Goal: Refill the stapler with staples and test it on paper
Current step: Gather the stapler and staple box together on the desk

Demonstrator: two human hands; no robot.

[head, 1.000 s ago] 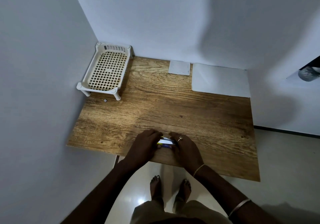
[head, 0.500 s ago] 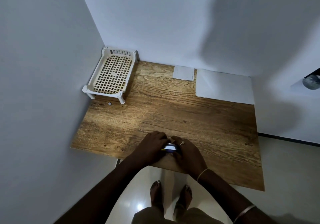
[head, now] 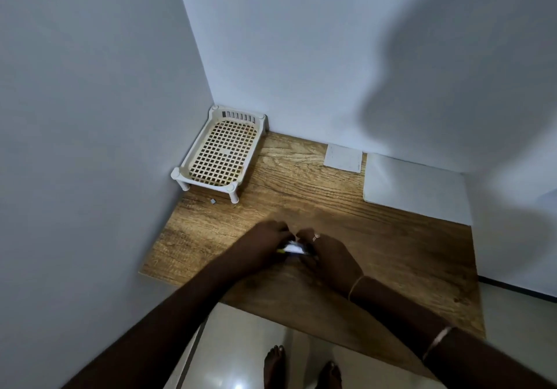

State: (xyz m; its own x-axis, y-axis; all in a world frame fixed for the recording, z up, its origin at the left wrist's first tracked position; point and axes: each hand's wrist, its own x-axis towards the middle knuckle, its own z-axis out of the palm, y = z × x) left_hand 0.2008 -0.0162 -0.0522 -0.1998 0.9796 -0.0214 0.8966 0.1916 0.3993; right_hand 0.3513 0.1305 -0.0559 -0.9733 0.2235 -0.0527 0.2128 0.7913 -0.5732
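My left hand [head: 261, 245] and my right hand [head: 330, 257] meet over the front part of the wooden table [head: 391, 247]. Between them they grip a small stapler [head: 294, 249], of which only a white and silver strip with a yellow and blue edge shows; the fingers hide the rest. A large white sheet of paper [head: 417, 190] lies at the back right against the wall. A smaller white sheet [head: 343, 158] lies to its left. A tiny silvery piece, possibly staples [head: 213, 201], rests near the basket's front leg.
A cream plastic lattice basket [head: 224, 150] on short legs stands in the back left corner. Walls close the table on the left, back and right. My bare feet [head: 301, 367] show on the tiled floor below the front edge.
The camera view has shifted, so the table sits lower and further right in frame. Both hands stay closed around the stapler and have drawn slightly closer together over it.
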